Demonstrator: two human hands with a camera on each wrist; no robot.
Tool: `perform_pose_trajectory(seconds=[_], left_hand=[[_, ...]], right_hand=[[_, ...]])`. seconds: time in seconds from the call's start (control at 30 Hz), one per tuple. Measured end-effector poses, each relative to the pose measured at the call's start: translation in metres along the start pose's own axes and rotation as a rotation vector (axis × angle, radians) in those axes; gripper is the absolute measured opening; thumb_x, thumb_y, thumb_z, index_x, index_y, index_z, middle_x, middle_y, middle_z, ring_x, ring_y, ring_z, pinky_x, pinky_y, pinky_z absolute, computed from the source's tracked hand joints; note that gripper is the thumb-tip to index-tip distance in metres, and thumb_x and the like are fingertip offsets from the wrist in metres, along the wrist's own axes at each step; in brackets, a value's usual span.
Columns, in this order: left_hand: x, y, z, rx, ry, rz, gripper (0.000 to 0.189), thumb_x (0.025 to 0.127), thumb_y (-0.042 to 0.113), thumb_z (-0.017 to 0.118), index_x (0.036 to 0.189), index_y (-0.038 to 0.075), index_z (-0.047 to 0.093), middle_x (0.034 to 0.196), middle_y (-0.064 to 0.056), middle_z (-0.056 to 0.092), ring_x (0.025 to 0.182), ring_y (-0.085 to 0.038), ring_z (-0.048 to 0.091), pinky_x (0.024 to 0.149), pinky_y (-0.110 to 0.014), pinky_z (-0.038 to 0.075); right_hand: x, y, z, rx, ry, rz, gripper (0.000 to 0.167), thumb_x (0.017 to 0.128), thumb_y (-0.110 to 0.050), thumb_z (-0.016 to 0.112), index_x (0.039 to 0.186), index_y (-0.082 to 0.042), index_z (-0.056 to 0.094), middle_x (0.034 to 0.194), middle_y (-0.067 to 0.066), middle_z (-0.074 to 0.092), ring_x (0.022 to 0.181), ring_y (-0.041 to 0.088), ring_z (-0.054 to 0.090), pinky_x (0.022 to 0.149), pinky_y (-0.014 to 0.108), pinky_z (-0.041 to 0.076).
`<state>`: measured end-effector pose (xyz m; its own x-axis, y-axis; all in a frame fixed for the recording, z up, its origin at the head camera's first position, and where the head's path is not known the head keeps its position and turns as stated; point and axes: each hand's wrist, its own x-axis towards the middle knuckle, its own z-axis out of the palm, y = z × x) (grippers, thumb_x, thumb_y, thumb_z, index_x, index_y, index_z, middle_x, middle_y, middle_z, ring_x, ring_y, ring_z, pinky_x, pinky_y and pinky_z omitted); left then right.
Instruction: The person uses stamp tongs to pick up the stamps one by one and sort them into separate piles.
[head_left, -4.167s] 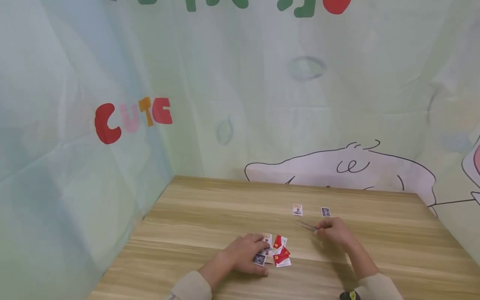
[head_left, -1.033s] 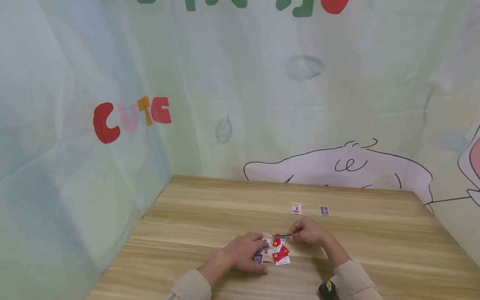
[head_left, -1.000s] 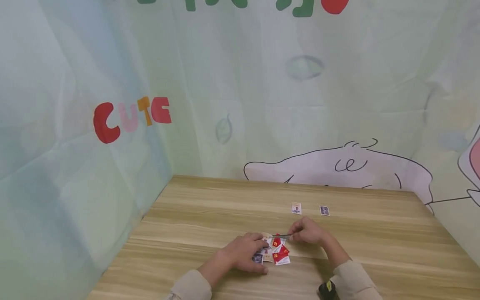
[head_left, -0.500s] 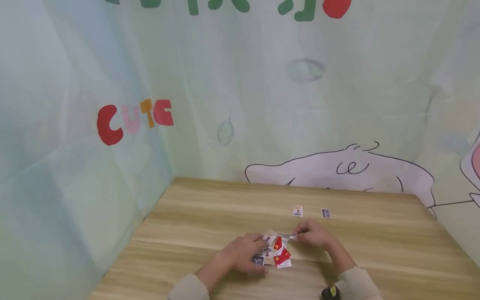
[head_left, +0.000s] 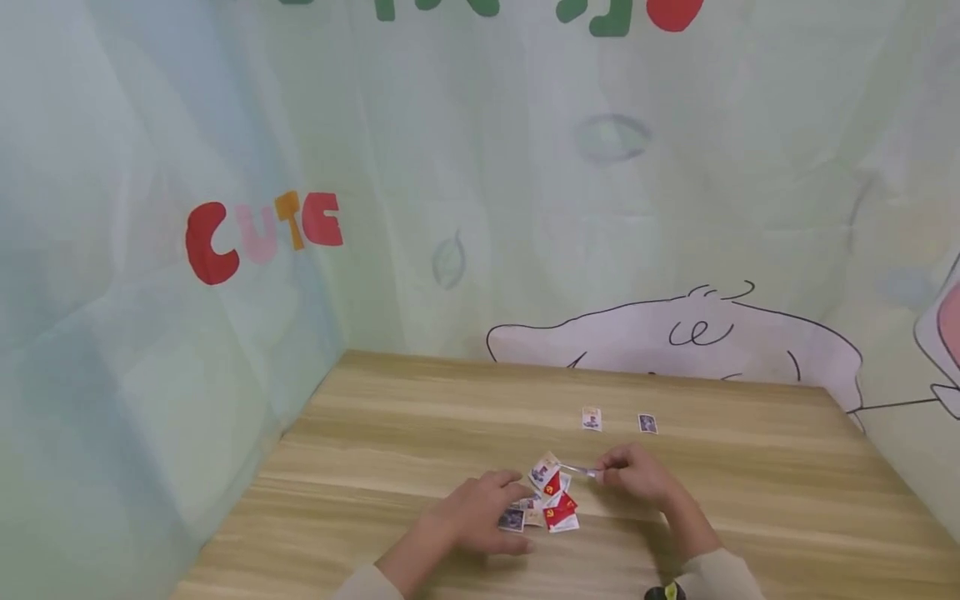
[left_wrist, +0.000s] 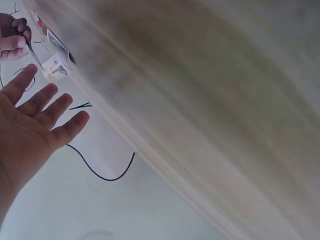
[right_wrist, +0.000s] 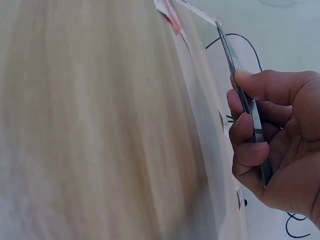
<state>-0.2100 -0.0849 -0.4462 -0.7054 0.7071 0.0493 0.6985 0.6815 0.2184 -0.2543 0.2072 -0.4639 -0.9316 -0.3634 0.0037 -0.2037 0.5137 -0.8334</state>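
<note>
My right hand (head_left: 637, 475) holds metal tweezers (right_wrist: 255, 117) between thumb and curled fingers. Their tips grip the corner of a pale stamp (head_left: 542, 472) with a small printed picture, tilted up above the pile. Below it lie overlapping red-and-white stamps (head_left: 559, 512), a dark stamp (head_left: 512, 520) and a pale one (head_left: 533, 517). Just left of this pile is my left hand (head_left: 480, 512), fingers spread and holding nothing. In the left wrist view its fingers (left_wrist: 45, 107) appear apart from the lifted stamp. Part of the pile is hidden by the left hand.
Farther back on the wooden table (head_left: 420, 408) lie a pale stamp (head_left: 592, 419) and a dark stamp (head_left: 647, 423), spaced apart. A printed cloth backdrop (head_left: 420, 167) rises behind the table and along its left side.
The tweezers came left to the pile and took hold of a pale stamp, which has since risen and turned. My left hand has shifted slightly left, uncovering more of the dark stamp.
</note>
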Motion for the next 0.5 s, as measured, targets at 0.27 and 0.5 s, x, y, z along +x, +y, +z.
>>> perform_pose_trajectory(seconds=[0.27, 0.5], left_hand=[[-0.009, 0.004, -0.001, -0.014, -0.01, -0.021, 0.069, 0.077, 0.062, 0.06, 0.131, 0.02, 0.053, 0.136, -0.009, 0.045, 0.121, -0.027, 0.044, 0.092, -0.048, 0.041], [-0.015, 0.006, 0.002, -0.047, -0.043, -0.017, 0.068, 0.077, 0.061, 0.06, 0.132, 0.021, 0.053, 0.136, -0.008, 0.046, 0.122, -0.026, 0.043, 0.092, -0.049, 0.041]], right_hand=[[-0.005, 0.005, -0.001, 0.008, 0.047, -0.021, 0.01, 0.078, -0.002, 0.063, 0.086, 0.004, 0.067, 0.077, 0.005, 0.06, 0.071, 0.02, 0.052, 0.062, 0.033, 0.046], [-0.011, 0.005, -0.006, 0.018, 0.087, 0.053, 0.014, 0.08, -0.006, 0.064, 0.09, 0.003, 0.067, 0.081, 0.006, 0.06, 0.073, 0.02, 0.052, 0.064, 0.034, 0.045]])
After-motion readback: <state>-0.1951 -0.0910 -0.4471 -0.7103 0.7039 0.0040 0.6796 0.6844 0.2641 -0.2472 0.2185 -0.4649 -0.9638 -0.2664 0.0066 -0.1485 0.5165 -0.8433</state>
